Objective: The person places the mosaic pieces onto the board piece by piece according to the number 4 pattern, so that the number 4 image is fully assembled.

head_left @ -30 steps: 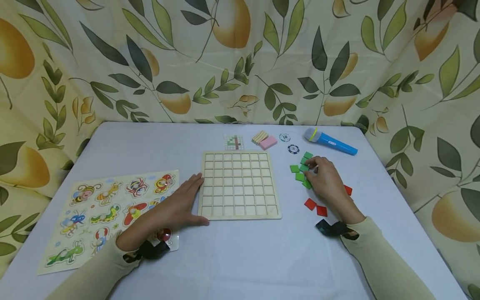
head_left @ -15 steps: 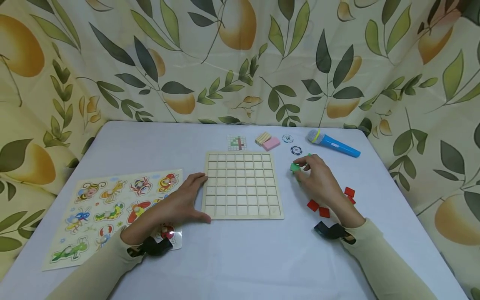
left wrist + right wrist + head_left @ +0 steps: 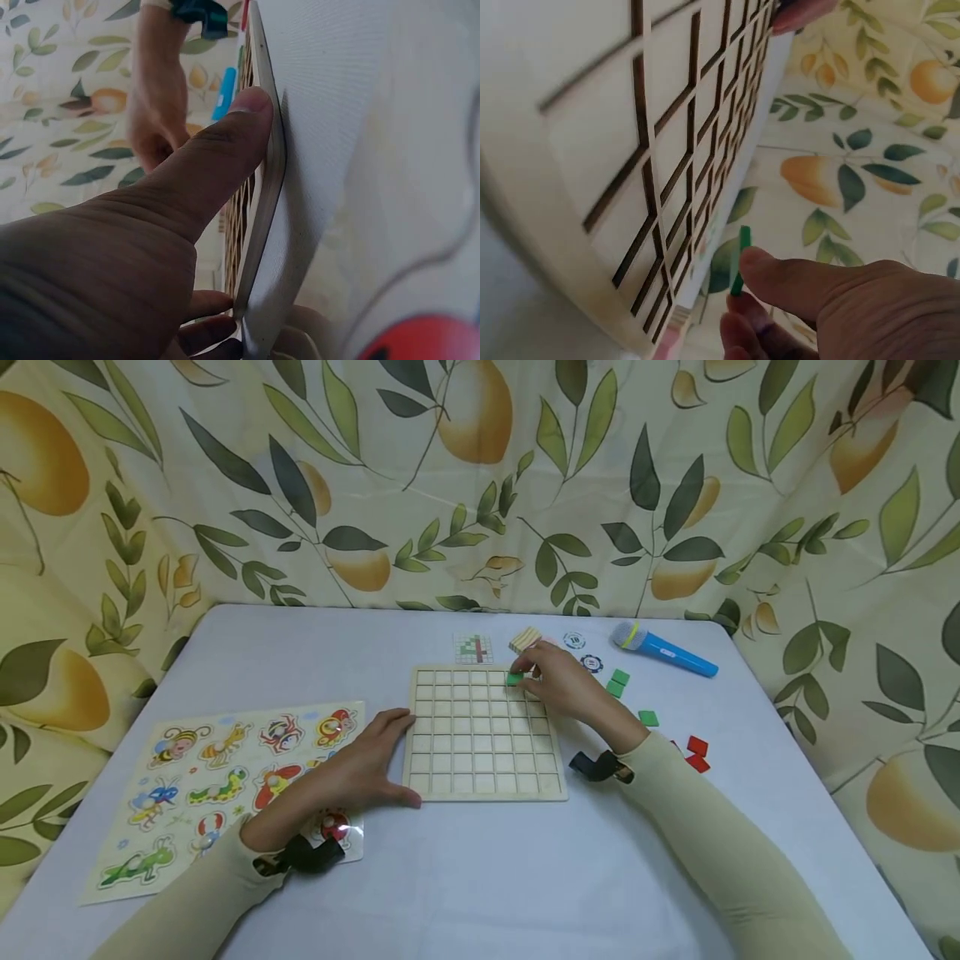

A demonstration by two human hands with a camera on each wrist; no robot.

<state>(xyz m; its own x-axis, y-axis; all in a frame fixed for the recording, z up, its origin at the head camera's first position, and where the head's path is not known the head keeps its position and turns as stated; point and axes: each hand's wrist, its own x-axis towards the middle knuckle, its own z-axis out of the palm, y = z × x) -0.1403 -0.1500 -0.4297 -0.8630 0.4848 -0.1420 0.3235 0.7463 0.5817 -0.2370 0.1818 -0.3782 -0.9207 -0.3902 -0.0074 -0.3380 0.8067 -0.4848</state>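
My right hand (image 3: 567, 683) pinches a green tile (image 3: 513, 679), likely light, stiff, best edge-held, at the grid board's (image 3: 482, 743) one o'clock; left hand (image 3: 358, 766) splayed.

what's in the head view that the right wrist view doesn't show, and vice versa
Only the head view shows the blue microphone, the insect picture sheet, the red tiles and the loose green tiles.

Only the right wrist view shows the held green tile nearly edge-on, with patterned cloth visible between it and the grid board.

Both show the board, the cloth and the right hand pinching that tile.
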